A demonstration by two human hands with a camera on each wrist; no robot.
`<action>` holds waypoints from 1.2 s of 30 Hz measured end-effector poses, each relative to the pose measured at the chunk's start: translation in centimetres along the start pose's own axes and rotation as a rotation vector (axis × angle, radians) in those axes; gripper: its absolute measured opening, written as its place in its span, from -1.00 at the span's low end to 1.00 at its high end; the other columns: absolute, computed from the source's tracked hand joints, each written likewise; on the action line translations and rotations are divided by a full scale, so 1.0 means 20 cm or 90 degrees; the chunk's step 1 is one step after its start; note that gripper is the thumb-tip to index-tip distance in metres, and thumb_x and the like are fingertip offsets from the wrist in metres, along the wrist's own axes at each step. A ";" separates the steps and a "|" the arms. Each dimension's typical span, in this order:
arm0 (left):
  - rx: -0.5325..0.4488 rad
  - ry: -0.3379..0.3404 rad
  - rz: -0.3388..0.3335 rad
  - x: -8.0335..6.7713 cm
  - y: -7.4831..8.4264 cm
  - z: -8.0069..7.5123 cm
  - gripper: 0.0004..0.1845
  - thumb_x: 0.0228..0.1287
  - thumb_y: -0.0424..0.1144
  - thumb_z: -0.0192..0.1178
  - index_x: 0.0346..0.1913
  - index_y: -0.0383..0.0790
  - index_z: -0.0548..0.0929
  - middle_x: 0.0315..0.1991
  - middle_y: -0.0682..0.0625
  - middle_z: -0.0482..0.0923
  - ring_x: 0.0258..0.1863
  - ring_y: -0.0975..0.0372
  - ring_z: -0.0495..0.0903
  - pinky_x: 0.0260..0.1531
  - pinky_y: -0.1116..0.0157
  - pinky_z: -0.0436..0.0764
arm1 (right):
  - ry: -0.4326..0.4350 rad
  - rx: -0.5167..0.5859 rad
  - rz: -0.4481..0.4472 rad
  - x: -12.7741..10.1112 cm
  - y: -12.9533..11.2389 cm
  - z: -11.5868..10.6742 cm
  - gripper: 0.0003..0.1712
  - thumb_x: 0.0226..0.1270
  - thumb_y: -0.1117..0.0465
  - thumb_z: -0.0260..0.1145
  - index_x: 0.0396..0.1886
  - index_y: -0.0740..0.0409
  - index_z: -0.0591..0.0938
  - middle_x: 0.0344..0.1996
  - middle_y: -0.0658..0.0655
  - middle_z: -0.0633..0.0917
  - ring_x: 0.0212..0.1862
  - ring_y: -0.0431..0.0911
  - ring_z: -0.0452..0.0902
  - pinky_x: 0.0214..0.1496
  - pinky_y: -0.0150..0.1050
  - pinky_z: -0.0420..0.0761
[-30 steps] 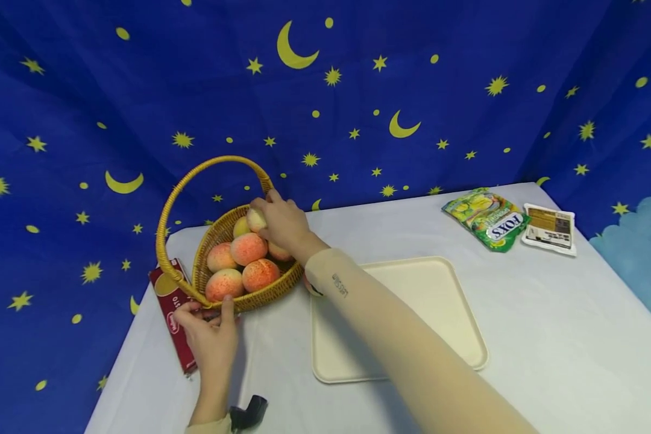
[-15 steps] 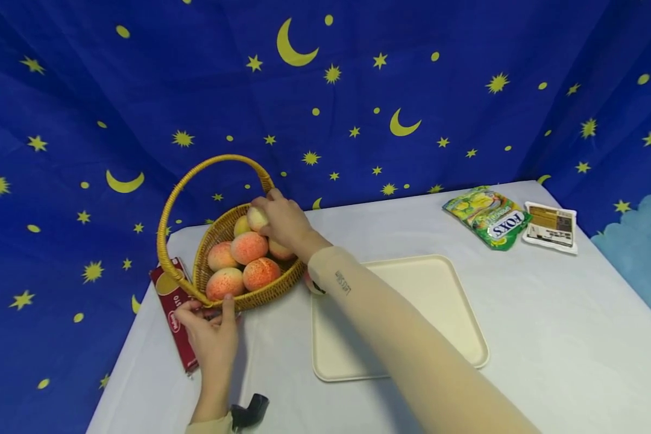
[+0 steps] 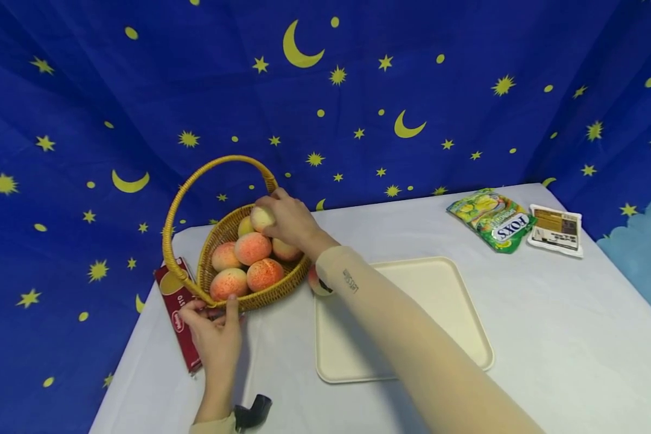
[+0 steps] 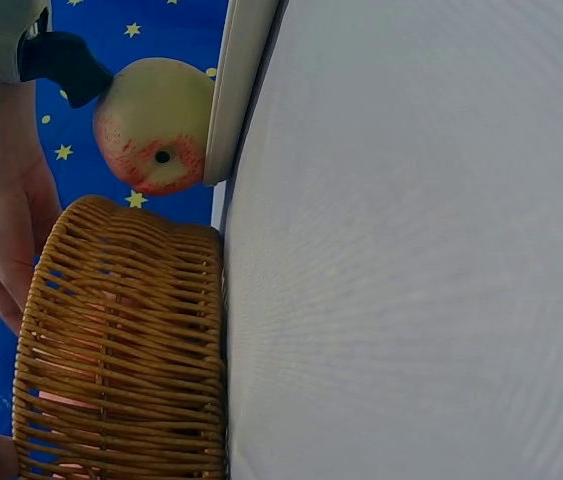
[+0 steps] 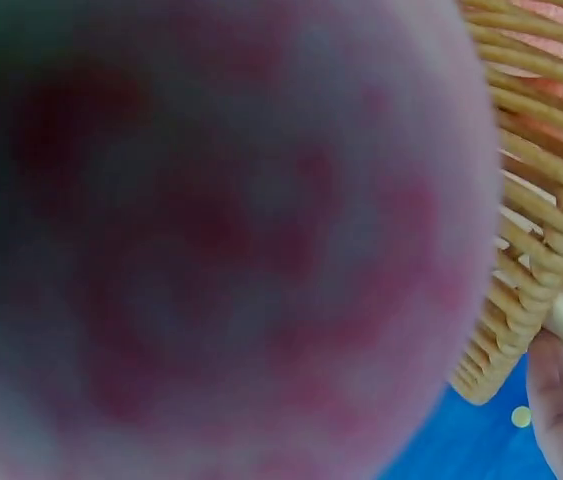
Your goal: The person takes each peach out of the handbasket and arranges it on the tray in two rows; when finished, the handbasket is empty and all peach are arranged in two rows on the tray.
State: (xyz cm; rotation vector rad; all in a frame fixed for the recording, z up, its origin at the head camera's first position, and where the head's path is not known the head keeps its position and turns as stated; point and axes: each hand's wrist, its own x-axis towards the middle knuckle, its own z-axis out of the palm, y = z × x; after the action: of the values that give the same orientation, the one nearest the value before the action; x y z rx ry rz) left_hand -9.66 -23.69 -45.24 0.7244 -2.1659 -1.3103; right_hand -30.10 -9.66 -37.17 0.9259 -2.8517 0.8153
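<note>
Yellow wicker basket (image 3: 287, 289) on counter (image 3: 548, 313), holding peaches (image 3: 252, 248). Right hand (image 3: 298, 224): grip round pale peach (image 3: 261, 218), inside basket near far foot of handle (image 3: 168, 241). Left hand (image 3: 219, 346): grip on near rim (image 3: 257, 297). Judged best: left steadies rim, right moves pale peach slowly; other peaches could roll.

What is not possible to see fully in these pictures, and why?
Head view: right sleeve partly hides tray and outer peach; right hand partly covers pale peach.
Left wrist view: bottom edge cuts off basket.
Right wrist view: close fruit is blurred, cropped by edges.
</note>
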 end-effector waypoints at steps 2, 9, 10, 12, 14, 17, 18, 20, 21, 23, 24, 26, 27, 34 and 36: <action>0.002 0.000 -0.002 0.00 0.00 0.00 -0.42 0.57 -0.05 0.28 0.25 -0.26 0.16 -0.03 -0.18 0.44 -0.45 0.49 0.54 -0.46 0.61 0.64 | -0.011 -0.017 0.000 0.00 0.00 -0.01 -0.24 0.41 -0.03 0.55 0.55 -0.19 0.52 0.40 0.12 0.50 0.29 0.09 0.61 0.40 0.02 0.68; -0.003 -0.005 -0.005 0.01 0.00 0.00 -0.41 0.57 -0.02 0.28 0.25 -0.24 0.15 -0.02 -0.18 0.45 -0.45 0.47 0.54 -0.47 0.60 0.65 | -0.085 -0.115 0.024 0.04 -0.04 -0.05 -0.25 0.47 -0.08 0.49 0.59 -0.28 0.48 0.50 0.22 0.38 0.25 0.15 0.62 0.37 0.02 0.70; -0.003 -0.004 -0.004 0.01 -0.01 0.00 -0.41 0.57 -0.02 0.28 0.25 -0.25 0.15 -0.03 -0.19 0.45 -0.45 0.48 0.54 -0.47 0.61 0.65 | -0.091 -0.122 0.030 0.04 -0.05 -0.05 -0.27 0.46 -0.08 0.50 0.57 -0.29 0.50 0.49 0.21 0.38 0.24 0.14 0.63 0.37 0.01 0.69; -0.002 -0.004 -0.002 0.01 -0.01 0.00 -0.41 0.57 -0.01 0.28 0.25 -0.25 0.15 -0.03 -0.19 0.45 -0.45 0.50 0.54 -0.46 0.61 0.64 | -0.099 -0.137 0.032 0.05 -0.06 -0.06 -0.27 0.44 -0.08 0.52 0.56 -0.30 0.51 0.49 0.16 0.41 0.28 0.10 0.62 0.40 -0.01 0.68; -0.006 -0.003 0.001 0.01 -0.01 0.00 -0.40 0.56 -0.02 0.28 0.25 -0.26 0.16 -0.04 -0.20 0.45 -0.46 0.51 0.54 -0.46 0.61 0.65 | -0.104 -0.145 0.029 0.04 -0.06 -0.07 -0.27 0.42 -0.08 0.53 0.55 -0.30 0.52 0.48 0.11 0.44 0.33 0.07 0.60 0.41 -0.01 0.68; -0.011 0.000 0.005 0.00 -0.01 0.00 -0.41 0.56 -0.04 0.29 0.24 -0.27 0.16 -0.05 -0.20 0.46 -0.47 0.51 0.54 -0.47 0.61 0.65 | -0.106 -0.160 0.018 0.05 -0.06 -0.08 -0.28 0.41 -0.10 0.54 0.52 -0.30 0.53 0.45 0.06 0.52 0.35 0.05 0.59 0.36 0.00 0.72; -0.015 0.001 0.006 0.00 -0.01 0.01 -0.41 0.56 -0.05 0.30 0.24 -0.27 0.16 -0.06 -0.21 0.46 -0.47 0.51 0.55 -0.48 0.61 0.66 | -0.110 -0.165 0.014 0.05 -0.06 -0.08 -0.28 0.41 -0.12 0.54 0.51 -0.30 0.53 0.45 0.06 0.53 0.36 0.06 0.59 0.37 0.02 0.71; -0.017 0.002 0.006 0.00 -0.01 0.01 -0.41 0.55 -0.06 0.30 0.24 -0.28 0.16 -0.06 -0.20 0.45 -0.48 0.51 0.55 -0.49 0.61 0.66 | -0.123 -0.168 0.008 0.06 -0.06 -0.10 -0.30 0.41 -0.12 0.53 0.50 -0.30 0.54 0.46 0.06 0.53 0.35 0.07 0.59 0.38 0.06 0.70; -0.020 0.001 0.006 0.00 -0.01 0.01 -0.41 0.55 -0.07 0.30 0.24 -0.28 0.16 -0.06 -0.20 0.45 -0.48 0.50 0.55 -0.49 0.60 0.66 | -0.131 -0.168 0.006 0.07 -0.05 -0.11 -0.31 0.42 -0.13 0.53 0.50 -0.29 0.54 0.46 0.06 0.53 0.35 0.08 0.59 0.38 0.07 0.69; -0.024 -0.001 0.005 0.00 0.00 0.01 -0.42 0.55 -0.07 0.30 0.24 -0.28 0.16 -0.07 -0.21 0.45 -0.48 0.50 0.55 -0.48 0.60 0.66 | -0.151 -0.164 0.006 0.08 -0.05 -0.13 -0.31 0.43 -0.14 0.51 0.51 -0.29 0.53 0.47 0.06 0.52 0.36 0.09 0.58 0.41 0.09 0.67; -0.025 -0.003 0.005 0.00 0.00 0.01 -0.41 0.56 -0.07 0.30 0.24 -0.28 0.16 -0.06 -0.21 0.45 -0.48 0.50 0.55 -0.47 0.60 0.66 | -0.160 -0.156 0.007 0.08 -0.05 -0.14 -0.31 0.44 -0.15 0.50 0.51 -0.29 0.53 0.48 0.06 0.52 0.38 0.10 0.56 0.42 0.10 0.65; -0.021 -0.005 0.005 0.00 0.00 0.01 -0.42 0.56 -0.05 0.29 0.24 -0.27 0.16 -0.05 -0.21 0.46 -0.46 0.49 0.55 -0.46 0.60 0.66 | -0.173 -0.137 0.012 0.09 -0.05 -0.17 -0.30 0.45 -0.18 0.48 0.52 -0.29 0.52 0.48 0.06 0.52 0.43 0.10 0.52 0.47 0.10 0.62; -0.018 -0.003 0.006 0.00 0.00 0.01 -0.42 0.56 -0.05 0.29 0.24 -0.27 0.16 -0.05 -0.21 0.46 -0.46 0.49 0.55 -0.46 0.60 0.65 | -0.177 -0.120 0.012 0.09 -0.04 -0.19 -0.29 0.44 -0.18 0.48 0.52 -0.27 0.53 0.48 0.06 0.53 0.45 0.10 0.50 0.51 0.10 0.58; -0.008 0.000 0.003 0.00 0.00 0.00 -0.43 0.57 -0.06 0.28 0.24 -0.27 0.16 -0.04 -0.19 0.47 -0.45 0.48 0.53 -0.46 0.62 0.63 | -0.217 0.042 -0.001 0.08 -0.01 -0.30 -0.26 0.40 -0.11 0.54 0.52 -0.15 0.55 0.49 0.04 0.57 0.55 0.04 0.40 0.60 -0.01 0.49; -0.011 0.000 0.001 0.00 0.00 0.00 -0.43 0.57 -0.06 0.28 0.23 -0.26 0.16 -0.04 -0.18 0.46 -0.44 0.48 0.53 -0.46 0.61 0.63 | -0.229 0.075 -0.012 0.08 0.01 -0.32 -0.26 0.41 -0.10 0.53 0.52 -0.13 0.55 0.48 0.03 0.58 0.54 0.02 0.41 0.58 -0.06 0.52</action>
State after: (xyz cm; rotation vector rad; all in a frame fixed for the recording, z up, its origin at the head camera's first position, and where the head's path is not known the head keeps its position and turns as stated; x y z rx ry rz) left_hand -9.70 -23.73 -45.18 0.7163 -2.1526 -1.3259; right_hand -32.23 -7.24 -31.40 1.2256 -3.1140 0.9074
